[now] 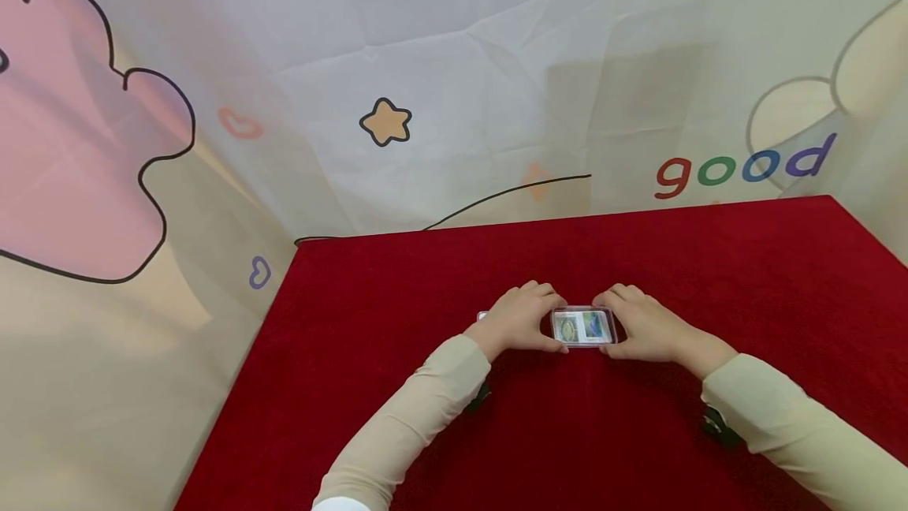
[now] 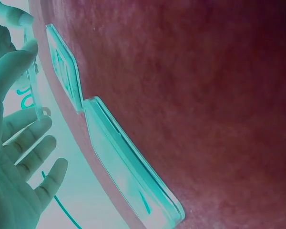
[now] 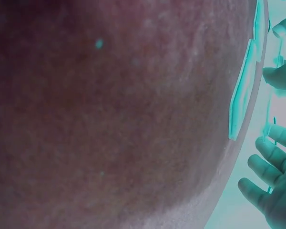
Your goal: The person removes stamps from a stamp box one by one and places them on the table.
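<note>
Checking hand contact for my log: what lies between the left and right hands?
A clear rectangular case with two small stamp-like pictures; the head view shows the left hand and right hand gripping its opposite ends.

Free passage over the counter [image 1: 589, 432]: nearward, between the left sleeve [image 1: 407, 412] and right sleeve [image 1: 794, 412]. Obstacles: a clear case [image 1: 583, 326] bridges the left grip [image 1: 520, 318] and right grip [image 1: 641, 326]; a nearer case [image 2: 127, 162] and farther case [image 2: 65, 69] lie beneath; the backdrop [image 1: 454, 61] closes the rear.
</note>
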### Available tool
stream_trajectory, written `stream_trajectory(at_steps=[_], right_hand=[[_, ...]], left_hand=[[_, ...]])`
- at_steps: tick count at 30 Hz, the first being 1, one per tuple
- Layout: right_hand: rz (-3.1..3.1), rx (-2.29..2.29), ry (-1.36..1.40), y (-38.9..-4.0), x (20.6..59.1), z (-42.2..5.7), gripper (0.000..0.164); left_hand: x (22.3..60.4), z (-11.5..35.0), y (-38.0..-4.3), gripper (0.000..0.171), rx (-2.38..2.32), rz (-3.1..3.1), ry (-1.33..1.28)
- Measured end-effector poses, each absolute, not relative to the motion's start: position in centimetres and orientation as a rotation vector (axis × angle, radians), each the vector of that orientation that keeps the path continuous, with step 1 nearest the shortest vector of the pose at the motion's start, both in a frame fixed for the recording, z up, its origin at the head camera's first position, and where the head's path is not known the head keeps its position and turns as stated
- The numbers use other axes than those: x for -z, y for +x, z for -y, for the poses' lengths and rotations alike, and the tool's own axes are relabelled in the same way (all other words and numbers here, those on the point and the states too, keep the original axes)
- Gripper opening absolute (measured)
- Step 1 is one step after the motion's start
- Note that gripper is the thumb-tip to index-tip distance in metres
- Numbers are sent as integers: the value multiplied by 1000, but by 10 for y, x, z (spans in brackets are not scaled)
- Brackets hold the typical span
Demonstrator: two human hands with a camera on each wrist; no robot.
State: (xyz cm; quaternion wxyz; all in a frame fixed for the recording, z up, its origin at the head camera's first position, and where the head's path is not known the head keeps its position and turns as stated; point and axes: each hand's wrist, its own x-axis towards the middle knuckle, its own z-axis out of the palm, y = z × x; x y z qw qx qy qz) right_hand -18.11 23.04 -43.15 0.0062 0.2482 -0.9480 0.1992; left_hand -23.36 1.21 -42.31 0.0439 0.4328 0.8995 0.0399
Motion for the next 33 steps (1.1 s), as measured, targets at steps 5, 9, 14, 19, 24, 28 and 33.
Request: stream_trajectory(at_steps=[5,9,14,19,24,28,33], right_hand=[[2970,-621,778,-178,431,-231,57],[2968,-609,785,-173,430,-231,57],[2985,-607,778,-168,429,-231,58],[2983,-573,812,-163,429,-232,57],[2955,-499,863,-156,433,-232,53],[2935,-456,896,-149,435,-231,52],[2927,-431,920,-143,437,-228,50]], left_hand=[[424,-11,-229,59,-183,-2736,1323],[424,-10,-225,62,-165,-2740,1334],[423,-10,-221,62,-128,-2737,1342],[423,-10,-214,65,-97,-2726,1337],[425,-9,-206,67,-41,-2712,1364],[425,-8,-200,66,2,-2701,1404],[426,-6,-194,60,-2,-2679,1413]])
